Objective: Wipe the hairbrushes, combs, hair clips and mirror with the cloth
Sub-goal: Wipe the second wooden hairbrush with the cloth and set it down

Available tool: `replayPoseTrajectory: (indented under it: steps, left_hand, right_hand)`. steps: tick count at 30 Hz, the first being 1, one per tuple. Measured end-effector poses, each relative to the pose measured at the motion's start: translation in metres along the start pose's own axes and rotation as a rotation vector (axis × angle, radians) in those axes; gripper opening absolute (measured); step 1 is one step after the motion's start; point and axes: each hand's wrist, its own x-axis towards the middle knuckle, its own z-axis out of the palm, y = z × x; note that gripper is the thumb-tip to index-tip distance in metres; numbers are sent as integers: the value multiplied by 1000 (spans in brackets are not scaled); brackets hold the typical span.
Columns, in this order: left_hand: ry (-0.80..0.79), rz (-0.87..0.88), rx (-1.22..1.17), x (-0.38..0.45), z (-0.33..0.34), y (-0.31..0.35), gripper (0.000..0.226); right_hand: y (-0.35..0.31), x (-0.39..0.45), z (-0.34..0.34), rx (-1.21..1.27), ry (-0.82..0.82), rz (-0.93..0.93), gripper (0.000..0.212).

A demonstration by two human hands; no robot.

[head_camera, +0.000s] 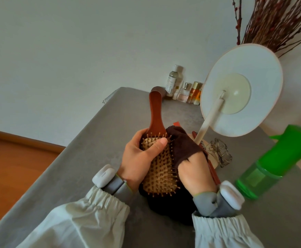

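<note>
While gripped left (139,158), hairbrush (159,169) meets cloth-wrapped right (193,173).

One wooden paddle hairbrush (157,154) with pale wooden bristles is in view, and one dark brown cloth (183,147) lies against its right edge. Two hands show: the left hand (139,161) and the right hand (194,174). Right of the hairbrush stands one round white mirror (241,90) on a pale stem. Near the mirror's foot there is one clear plastic claw hair clip (221,153), and one reddish comb (213,171) partly hidden by the right hand. One translucent green spray bottle (271,165) stands furthest right. Behind the hairbrush, at the far edge of the one grey table (85,158), about five small bottles (182,88) cluster; their exact count is hard to tell.
</note>
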Motion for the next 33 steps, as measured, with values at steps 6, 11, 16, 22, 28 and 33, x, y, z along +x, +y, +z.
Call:
replayPoseTrajectory:
  steps: [6,11,16,22,28,33]
  left_hand:
    - [-29,37,69,-1,1,0,34]
    - [-38,14,84,-1,1,-2,35]
    - [-26,-50,27,0,0,-3,31]
    - [16,-55,-3,0,1,-3,26]
    - [134,-112,-39,5,-6,1,31]
    - [124,-172,-98,6,-8,7,33]
  right_hand:
    - [36,3,13,-60,-62,347,36]
    - [31,8,13,-134,-81,210,46]
    - [9,10,0,-77,-89,-77,45]
    - [21,9,6,-121,-100,117,42]
    - [-1,1,-6,7,-180,-114,46]
    - [-1,2,-11,170,-227,-100,41]
